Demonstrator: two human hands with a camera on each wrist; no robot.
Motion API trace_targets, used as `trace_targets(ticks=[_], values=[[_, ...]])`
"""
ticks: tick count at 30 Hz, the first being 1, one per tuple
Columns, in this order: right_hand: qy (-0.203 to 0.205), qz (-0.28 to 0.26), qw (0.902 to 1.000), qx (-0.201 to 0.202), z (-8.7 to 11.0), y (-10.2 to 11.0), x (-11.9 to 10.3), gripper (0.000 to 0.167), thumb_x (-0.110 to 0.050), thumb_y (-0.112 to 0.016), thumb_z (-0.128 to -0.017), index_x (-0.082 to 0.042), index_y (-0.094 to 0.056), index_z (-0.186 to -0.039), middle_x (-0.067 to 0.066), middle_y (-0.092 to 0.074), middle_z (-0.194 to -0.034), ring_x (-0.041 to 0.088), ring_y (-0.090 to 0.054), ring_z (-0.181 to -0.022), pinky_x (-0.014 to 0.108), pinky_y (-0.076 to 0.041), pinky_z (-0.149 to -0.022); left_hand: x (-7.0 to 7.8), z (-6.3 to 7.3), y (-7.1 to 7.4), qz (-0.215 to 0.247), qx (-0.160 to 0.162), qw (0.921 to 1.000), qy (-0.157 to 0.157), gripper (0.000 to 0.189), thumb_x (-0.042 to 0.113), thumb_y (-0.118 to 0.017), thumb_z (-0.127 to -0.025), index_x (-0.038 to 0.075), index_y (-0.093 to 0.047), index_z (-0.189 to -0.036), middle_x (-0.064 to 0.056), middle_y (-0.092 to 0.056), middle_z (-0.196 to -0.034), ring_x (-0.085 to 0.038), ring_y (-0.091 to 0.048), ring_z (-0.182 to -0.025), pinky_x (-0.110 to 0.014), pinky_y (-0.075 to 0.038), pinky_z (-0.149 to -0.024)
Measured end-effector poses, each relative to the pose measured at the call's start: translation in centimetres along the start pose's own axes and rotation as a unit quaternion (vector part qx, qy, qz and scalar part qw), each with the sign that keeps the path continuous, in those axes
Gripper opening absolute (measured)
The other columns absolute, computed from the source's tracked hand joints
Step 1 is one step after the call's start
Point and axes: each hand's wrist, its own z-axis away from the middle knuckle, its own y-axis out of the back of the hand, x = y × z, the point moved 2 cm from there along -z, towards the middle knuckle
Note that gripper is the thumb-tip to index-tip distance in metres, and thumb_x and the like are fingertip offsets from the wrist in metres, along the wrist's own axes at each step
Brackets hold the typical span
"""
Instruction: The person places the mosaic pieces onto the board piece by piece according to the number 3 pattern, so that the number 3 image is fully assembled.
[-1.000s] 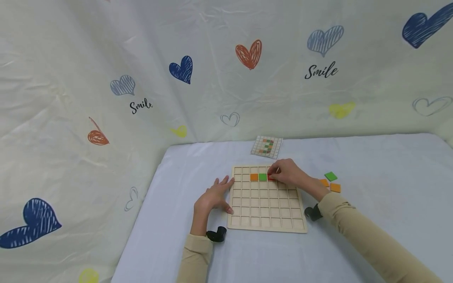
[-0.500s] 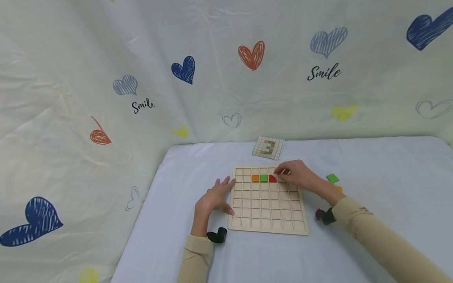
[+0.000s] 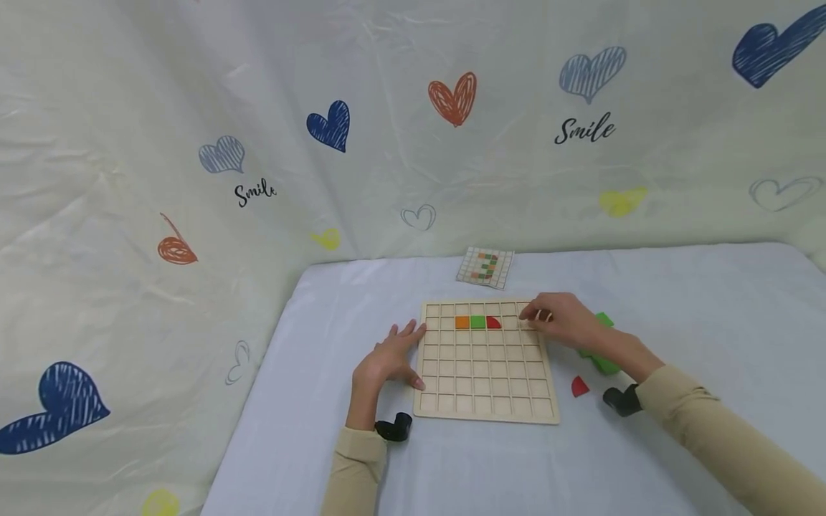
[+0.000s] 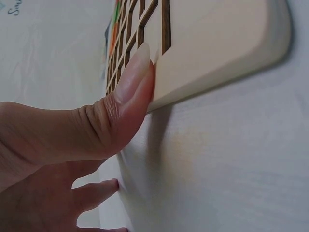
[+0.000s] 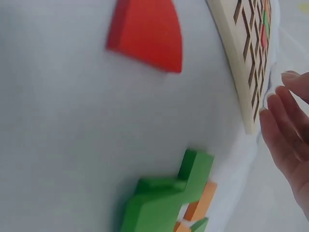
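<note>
In the head view a wooden grid board (image 3: pixel 484 408) lies on the white-covered table. One of its upper rows holds an orange square tile (image 3: pixel 462 322), a green square tile (image 3: pixel 477 322) and a red quarter-round tile (image 3: pixel 493 322), side by side. My left hand (image 3: pixel 387 362) spreads at the board's left side, fingertips and thumb at its edge; the left wrist view shows the thumb (image 4: pixel 128 84) against the rim. Over the upper right corner is my right hand (image 3: pixel 564 319), its fingers loosely bent. In the right wrist view a gap shows between thumb and fingers, with nothing held.
A loose red quarter-round tile (image 3: pixel 578 387) lies right of the board. Beyond it, partly under the right forearm, are several green tiles (image 3: pixel 606 364) and orange tiles (image 5: pixel 200 200). A printed pattern card (image 3: pixel 485 267) lies behind the board. Black cameras (image 3: pixel 622 401) sit at both wrists.
My right hand has let go of the red tile in the row and moved right to the board's corner. The loose red tile has come into view. My left hand stays put.
</note>
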Motion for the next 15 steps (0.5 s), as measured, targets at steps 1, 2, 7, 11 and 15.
trace_targets(ticks=[1, 2, 7, 11, 15], values=[[-0.001, 0.003, 1.0, 0.0, 0.2, 0.1, 0.2, 0.016, 0.001, -0.074, -0.087, -0.001, -0.077, -0.102, 0.004, -0.073, -0.09, 0.015, -0.064, -0.079, 0.026, -0.055, -0.069, 0.0, 0.0, 0.0, 0.001, 0.0, 1.0, -0.001, 0.114, 0.015, -0.095, -0.068, 0.021, -0.033, -0.163, -0.002, -0.019, -0.173, -0.035, -0.008, -0.161, -0.067, -0.018, -0.123], [-0.005, 0.005, 1.0, -0.002, 0.5, 0.3, 0.4, 0.016, 0.001, -0.075, -0.087, -0.002, -0.077, -0.102, 0.004, -0.073, -0.09, 0.014, -0.063, -0.079, 0.025, -0.054, -0.068, 0.1, 0.0, 0.0, 0.001, 0.001, 1.0, -0.002, 0.114, 0.015, -0.095, -0.068, 0.02, -0.033, -0.163, -0.003, -0.019, -0.173, -0.036, -0.008, -0.161, -0.068, -0.018, -0.123], [-0.019, 0.014, 0.9996, -0.016, 1.8, 0.7, 1.4, 0.017, 0.001, -0.074, -0.087, -0.002, -0.077, -0.103, 0.001, -0.072, -0.091, 0.012, -0.061, -0.078, 0.024, -0.053, -0.066, 0.1, -0.1, -0.1, 0.002, -0.002, 1.0, 0.001, 0.114, 0.014, -0.095, -0.068, 0.021, -0.032, -0.163, -0.002, -0.019, -0.173, -0.035, -0.007, -0.161, -0.067, -0.018, -0.124], [-0.028, 0.017, 0.9993, -0.016, 2.8, 1.2, 2.2, 0.017, 0.001, -0.074, -0.086, -0.002, -0.078, -0.102, 0.0, -0.073, -0.091, 0.011, -0.061, -0.078, 0.025, -0.053, -0.067, 0.2, -0.1, -0.1, -0.003, -0.004, 1.0, 0.007, 0.114, 0.013, -0.094, -0.069, 0.021, -0.032, -0.163, -0.002, -0.019, -0.173, -0.035, -0.008, -0.161, -0.067, -0.019, -0.123], [-0.029, 0.023, 0.9993, -0.011, 3.8, 1.8, 3.0, 0.018, 0.002, -0.074, -0.085, -0.003, -0.078, -0.102, 0.0, -0.074, -0.092, 0.013, -0.062, -0.08, 0.027, -0.055, -0.07, 0.3, 0.0, -0.1, 0.0, -0.003, 0.9999, 0.01, 0.114, 0.012, -0.094, -0.069, 0.02, -0.032, -0.163, -0.002, -0.019, -0.173, -0.036, -0.007, -0.161, -0.067, -0.018, -0.123]])
